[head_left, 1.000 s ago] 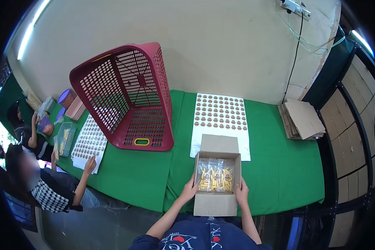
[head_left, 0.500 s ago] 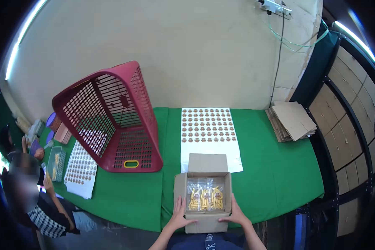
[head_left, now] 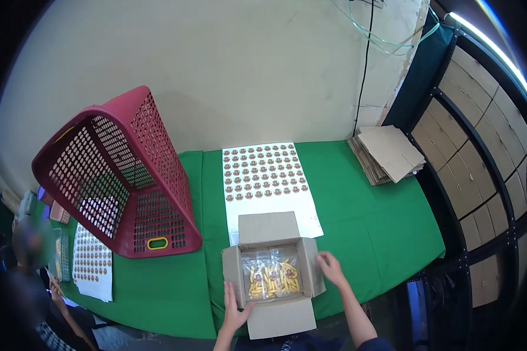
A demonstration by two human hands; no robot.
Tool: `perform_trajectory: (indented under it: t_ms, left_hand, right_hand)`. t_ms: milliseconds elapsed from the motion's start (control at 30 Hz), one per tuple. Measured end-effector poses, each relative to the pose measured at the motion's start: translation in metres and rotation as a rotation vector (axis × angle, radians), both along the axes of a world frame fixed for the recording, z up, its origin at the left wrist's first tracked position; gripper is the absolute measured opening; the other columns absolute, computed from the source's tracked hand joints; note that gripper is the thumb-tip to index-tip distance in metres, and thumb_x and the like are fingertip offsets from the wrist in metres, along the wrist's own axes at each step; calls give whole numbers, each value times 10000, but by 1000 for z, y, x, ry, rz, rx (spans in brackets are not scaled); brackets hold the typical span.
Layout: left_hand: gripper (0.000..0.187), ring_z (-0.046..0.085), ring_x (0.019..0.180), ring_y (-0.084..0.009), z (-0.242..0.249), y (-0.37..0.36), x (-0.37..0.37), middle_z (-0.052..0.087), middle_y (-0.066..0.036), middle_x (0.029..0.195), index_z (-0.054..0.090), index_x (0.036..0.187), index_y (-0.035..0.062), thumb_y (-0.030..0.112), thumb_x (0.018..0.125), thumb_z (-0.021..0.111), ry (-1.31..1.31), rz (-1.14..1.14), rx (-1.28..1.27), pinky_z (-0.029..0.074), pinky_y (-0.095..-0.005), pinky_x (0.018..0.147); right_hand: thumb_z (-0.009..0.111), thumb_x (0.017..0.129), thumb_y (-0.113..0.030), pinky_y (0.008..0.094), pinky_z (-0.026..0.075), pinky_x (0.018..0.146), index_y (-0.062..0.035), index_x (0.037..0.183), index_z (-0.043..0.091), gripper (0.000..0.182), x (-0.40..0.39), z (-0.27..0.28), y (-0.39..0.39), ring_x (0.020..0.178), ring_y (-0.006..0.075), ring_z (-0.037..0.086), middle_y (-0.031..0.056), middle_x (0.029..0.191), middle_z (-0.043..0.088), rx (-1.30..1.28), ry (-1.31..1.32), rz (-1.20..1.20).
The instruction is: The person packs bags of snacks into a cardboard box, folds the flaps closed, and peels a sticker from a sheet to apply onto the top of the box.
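An open cardboard box point(head_left: 232, 275) stands at the green table's front edge, its flaps spread outward. Inside lie clear plastic packets point(head_left: 273, 276) of yellow stick-shaped snacks, with round brown labels on them. My left hand point(head_left: 235, 313) rests against the box's front left corner, fingers stretched out along the left flap. By the outer edge of the right flap is my right hand point(head_left: 332, 270), its fingers apart and touching or almost touching the cardboard. Behind the box lies a white sheet of round stickers point(head_left: 263, 172), partly covered by the back flap.
A tilted maroon plastic basket point(head_left: 158, 169) stands on the left. Another sticker sheet point(head_left: 92, 263) lies beside it. Flattened cardboard point(head_left: 392, 153) is stacked at the back right. A co-worker's hand point(head_left: 57, 289) shows at far left, near a pale green basket point(head_left: 63, 257).
The camera view has turned right, so the scene sits further left. My right hand has moved up the box's right side, where a flap now lies outward. The front flap shows more fully.
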State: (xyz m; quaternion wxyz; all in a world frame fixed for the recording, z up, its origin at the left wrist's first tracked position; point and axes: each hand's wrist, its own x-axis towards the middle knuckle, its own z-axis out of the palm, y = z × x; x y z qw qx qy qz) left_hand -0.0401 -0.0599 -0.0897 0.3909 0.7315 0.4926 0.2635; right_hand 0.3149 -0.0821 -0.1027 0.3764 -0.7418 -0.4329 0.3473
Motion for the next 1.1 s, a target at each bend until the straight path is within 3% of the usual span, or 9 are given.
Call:
perform_trajectory:
  t_ms: [67, 167, 267, 467, 667, 967, 1100]
  left_hand:
    - [816, 132, 1320, -404, -4, 1, 7, 78, -276, 1425, 78, 1389, -2, 239, 802, 592, 6, 137, -96, 165, -420, 1063]
    - [747, 166, 1315, -392, -5, 7, 17, 117, -273, 1419, 88, 1385, -12, 184, 821, 537, -17, 190, -197, 180, -400, 1063]
    - [686, 204, 1309, -369, -29, 8, 19, 167, -260, 1412, 101, 1385, -12, 137, 833, 480, -115, 136, -295, 201, -369, 1060]
    - [661, 247, 1299, -345, -28, 5, 19, 207, -236, 1408, 117, 1384, -7, 109, 829, 457, -143, 138, -292, 233, -348, 1050]
    - [657, 266, 1289, -345, -26, 6, 20, 233, -237, 1397, 140, 1379, -13, 107, 815, 455, -137, 162, -272, 241, -349, 1046]
    - [655, 327, 1252, -337, -31, 5, 22, 285, -231, 1374, 193, 1371, -7, 94, 780, 458, -215, 203, -272, 280, -347, 1020]
    - [649, 390, 1205, -333, -30, 2, 27, 360, -230, 1321, 218, 1365, -7, 77, 771, 468, -160, 263, -208, 317, -345, 994]
  right_hand:
    - [578, 819, -150, 353, 434, 847, -28, 1173, 470, 389, 7, -19, 29, 1039, 264, 514, 144, 1139, 522, 86, -179, -133]
    - [585, 777, -104, 396, 411, 871, -40, 1193, 458, 440, 14, -44, 69, 1079, 308, 462, 149, 1173, 487, 236, -623, -80]
    - [607, 742, -88, 428, 388, 892, -42, 1222, 432, 512, 14, -44, 93, 1108, 326, 414, 140, 1207, 453, -11, -676, -6]
    - [688, 697, -173, 428, 398, 880, -34, 1253, 395, 644, 23, -43, 106, 1069, 323, 431, 148, 1185, 443, -71, -630, -54]
    - [714, 666, -130, 416, 410, 868, 10, 1226, 429, 643, 43, -44, 120, 1024, 357, 441, 187, 1133, 437, -143, -621, 78]
    - [710, 676, -125, 390, 435, 832, 32, 1182, 456, 587, 48, -48, 108, 973, 347, 476, 189, 1085, 457, -7, -801, 209]
    - [698, 710, -163, 383, 453, 767, 21, 1141, 470, 520, 67, -38, 118, 901, 294, 519, 167, 1018, 490, -6, -538, 176]
